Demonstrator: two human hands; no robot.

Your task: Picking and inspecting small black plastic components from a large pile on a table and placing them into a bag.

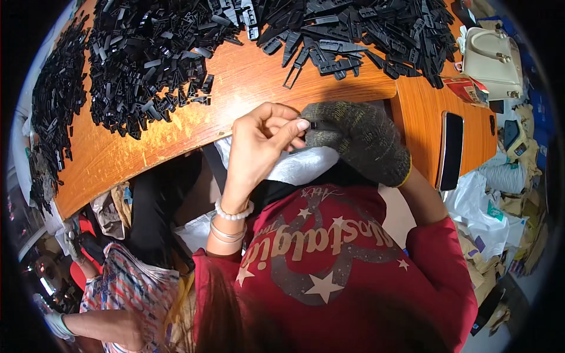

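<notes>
Our left hand (pixel 259 141), bare, is closed in a pinch, thumb and forefinger meeting on the end of a small black plastic piece (pixel 318 125); our right hand (pixel 359 138), in a dark knitted glove, is closed around the other end of that same piece, so that only a short stretch shows between the two grips; the piece sits in the air just off the near edge of the table (pixel 247 82), above a white plastic bag (pixel 300 165) in our lap.

We judge the piece to be light and stiff, a thin moulded strip of the same kind as those heaped on the table; it looks smooth enough to slip from bare fingertips, while the glove should bite better; being slim, it may snap or spring if bent hard, so we would hold it near its ends with a firm but short pinch, as both hands do now, and keep any twist small.

Outward from the hands, the orange-brown table carries a heap of black parts at left (pixel 147 53) and another heap at right (pixel 365 29), loosely tangled; a dark phone (pixel 452 150) lies on the right part of the table, with a cream handbag (pixel 491 56) beyond it; another person's arm (pixel 94 323) shows at the lower left.
</notes>
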